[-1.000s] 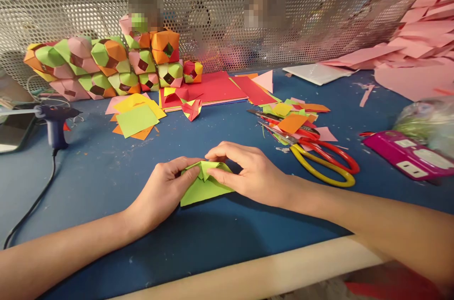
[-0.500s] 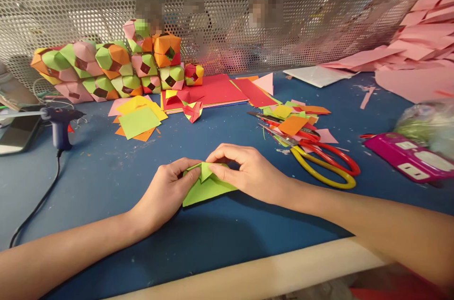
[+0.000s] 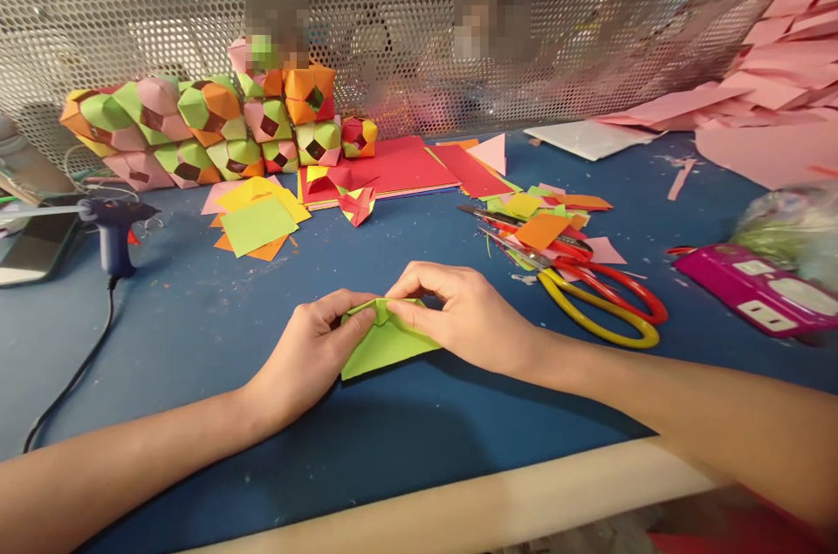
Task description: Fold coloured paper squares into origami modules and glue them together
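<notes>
- My left grip is clamped on the green paper, thumb over the near face and fingers along the far edge at its left end.
- My right grip is pinched on the same edge further right, thumb tip pressing in front and the forefinger bent behind; how hard, I can't tell.
- The green paper sits between the two, close over the tabletop, its far edge turned over in a small flap; whether its near edge touches down, I can't make out.
- I read the step in hand as working that flap into a crease.
- The next move, I judge, calls for both thumbs running firmly along the fold while the edges stay lined up.
- Beyond my grips lie loose coloured squares to the left and scissors beside paper scraps to the right.
- Further out, I see a glue gun at left, red sheets at the back, and stacked paper shapes before the mesh panel.
</notes>
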`<state>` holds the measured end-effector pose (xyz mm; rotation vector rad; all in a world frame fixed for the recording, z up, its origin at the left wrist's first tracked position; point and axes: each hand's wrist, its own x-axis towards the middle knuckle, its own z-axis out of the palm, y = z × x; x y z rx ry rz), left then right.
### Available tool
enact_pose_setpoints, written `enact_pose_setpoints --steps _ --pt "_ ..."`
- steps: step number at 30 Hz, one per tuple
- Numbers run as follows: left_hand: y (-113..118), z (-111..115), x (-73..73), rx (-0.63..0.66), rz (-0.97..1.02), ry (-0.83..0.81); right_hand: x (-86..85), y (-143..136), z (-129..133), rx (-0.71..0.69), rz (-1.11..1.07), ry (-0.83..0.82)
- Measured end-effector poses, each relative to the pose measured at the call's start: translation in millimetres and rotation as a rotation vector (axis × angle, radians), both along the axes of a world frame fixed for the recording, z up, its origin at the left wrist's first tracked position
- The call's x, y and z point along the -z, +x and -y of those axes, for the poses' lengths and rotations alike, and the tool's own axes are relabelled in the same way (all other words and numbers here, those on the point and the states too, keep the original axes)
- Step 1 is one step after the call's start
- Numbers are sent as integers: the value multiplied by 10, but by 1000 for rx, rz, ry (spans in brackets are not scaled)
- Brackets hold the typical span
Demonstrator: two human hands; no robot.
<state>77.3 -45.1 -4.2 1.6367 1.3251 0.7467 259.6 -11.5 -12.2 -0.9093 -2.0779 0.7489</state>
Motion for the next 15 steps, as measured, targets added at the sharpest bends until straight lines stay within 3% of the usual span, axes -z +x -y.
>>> enact_pose_setpoints --steps 5,15 --pt "-1 25 -26 2 97 -67 -23 24 -11 13 2 60" --pt "-30 24 -23 17 109 -100 6 63 -26 -10 -6 120"
